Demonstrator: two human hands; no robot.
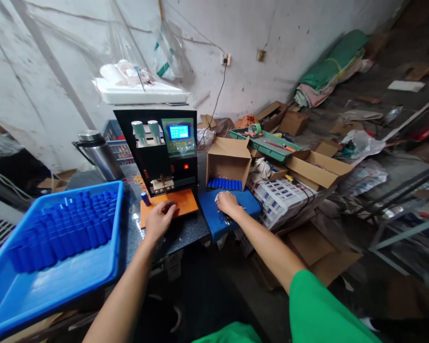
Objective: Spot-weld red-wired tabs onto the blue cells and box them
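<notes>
My left hand (159,219) rests on the orange board (186,204) before a black spot welder (153,162), its fingers loosely bent and nothing visible in them. Just left of it, a blue cylindrical battery cell (145,198) stands on the board's edge. Over a blue cloth (209,216) to the right, my right hand (227,203) is closed, its fingertips among small shiny metal strips (226,218). Which strips it grips is partly hidden. Behind that hand, a row of blue cells (224,183) lies in an open cardboard box (229,148).
A large blue tray (75,274) with many upright blue cells (62,228) fills the left side. A steel jug (99,155) stands behind it. Right of the cloth are a white crate (277,197), a green tool tray (268,144) and cardboard boxes (318,166).
</notes>
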